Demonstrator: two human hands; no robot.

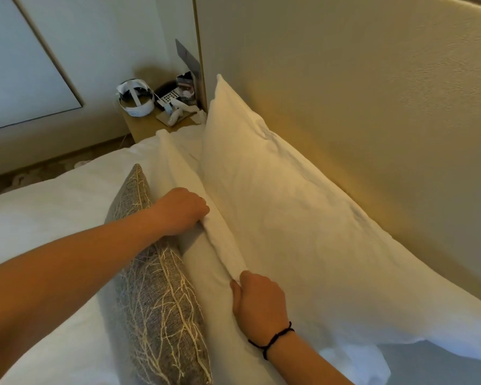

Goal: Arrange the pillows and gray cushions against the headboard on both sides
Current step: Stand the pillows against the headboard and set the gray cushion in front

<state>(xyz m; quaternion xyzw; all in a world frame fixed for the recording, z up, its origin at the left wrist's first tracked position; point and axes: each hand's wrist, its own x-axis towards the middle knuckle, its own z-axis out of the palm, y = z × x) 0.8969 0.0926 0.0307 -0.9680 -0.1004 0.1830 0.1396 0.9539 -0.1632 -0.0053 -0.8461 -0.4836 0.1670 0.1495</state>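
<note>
Two white pillows stand in the middle of the frame. The rear pillow (289, 207) leans against the beige headboard (358, 93), running from upper centre down to the lower right. The front pillow (220, 245) stands on edge just in front of it, and you are holding it along its top edge. Your left hand (182, 211), near the centre, has its fingers curled tight around a fold of that edge. Your right hand (257, 304), lower and a little to the right, pinches the same edge between thumb and fingers; a dark cord bracelet (272, 339) circles that wrist.

A gray cushion (156, 290) with a pale branch pattern stands on edge at lower centre, touching the near face of the front pillow, partly under your left forearm. White bedding (53, 212) fills the left of the frame. At upper left, a bedside table (145, 126) carries a white headset (135, 98) and small items too blurred to name.

It looks as though you are seating the front pillow on this side. The next move likely calls for pressing it back against the rear pillow, then propping the cushion against it.
</note>
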